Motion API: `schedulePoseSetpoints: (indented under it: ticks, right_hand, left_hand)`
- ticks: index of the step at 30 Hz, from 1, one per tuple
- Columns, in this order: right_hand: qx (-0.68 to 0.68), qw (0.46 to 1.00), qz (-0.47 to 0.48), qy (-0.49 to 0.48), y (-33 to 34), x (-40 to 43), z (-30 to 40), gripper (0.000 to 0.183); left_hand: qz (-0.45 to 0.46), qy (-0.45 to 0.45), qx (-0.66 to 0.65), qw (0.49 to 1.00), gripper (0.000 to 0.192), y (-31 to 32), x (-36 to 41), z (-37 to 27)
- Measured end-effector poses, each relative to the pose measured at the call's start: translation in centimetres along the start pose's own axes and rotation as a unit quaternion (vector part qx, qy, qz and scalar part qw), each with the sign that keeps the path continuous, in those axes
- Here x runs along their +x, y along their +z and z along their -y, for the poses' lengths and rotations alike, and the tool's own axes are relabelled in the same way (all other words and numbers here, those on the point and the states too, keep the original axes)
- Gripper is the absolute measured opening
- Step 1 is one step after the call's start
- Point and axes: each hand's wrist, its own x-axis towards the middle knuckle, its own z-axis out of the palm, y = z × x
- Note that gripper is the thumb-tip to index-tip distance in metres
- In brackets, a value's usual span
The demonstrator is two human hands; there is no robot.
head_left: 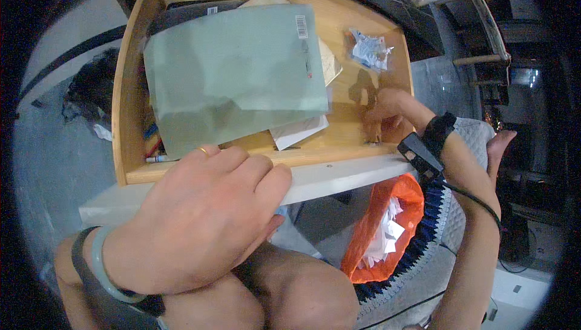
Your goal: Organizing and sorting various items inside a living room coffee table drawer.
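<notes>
My left hand (213, 212) grips the white front panel (345, 178) of a pulled-out wooden drawer (156, 175), fingers over its top edge and thumb below. Deep in the drawer's front right corner is my right hand (392, 107), blurred, fingers pointing down; whether they hold anything is hidden. A pale green folder (236, 66) with a barcode sticker covers much of the drawer. Under it show a dark folder (195, 12), a yellowish booklet (330, 62) and a white paper (302, 132). A crumpled plastic packet (370, 49) lies near the back right.
Below the drawer, an orange-lined bag (358, 243) holds white paper scraps beside my knees (313, 280). A black plastic bag (93, 84) lies on the floor at left. A pen (159, 159) rests in the drawer's front left corner. A rack (492, 25) stands at right.
</notes>
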Motion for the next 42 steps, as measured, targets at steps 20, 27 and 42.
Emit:
schedulePoseSetpoints:
  ticks: [20, 27, 42]
  right_hand:
    - [-0.473, 0.876, -0.090, 0.024, -0.2, 2.2, -2.6, 0.031]
    - [-0.463, 0.882, -0.075, 0.047, 0.3, 3.4, -3.3, 0.039]
    - [-0.319, 0.939, -0.124, 0.018, -0.1, 0.0, 0.2, 0.023]
  left_hand:
    - [-0.003, 0.025, 0.033, 0.999, 0.036, 0.3, -0.4, 0.4]
    - [-0.036, 0.017, 0.016, 0.999, 0.035, 0.6, -0.3, 0.3]
    - [-0.022, 0.027, 0.028, 0.999, 0.035, 0.2, -0.3, 0.2]
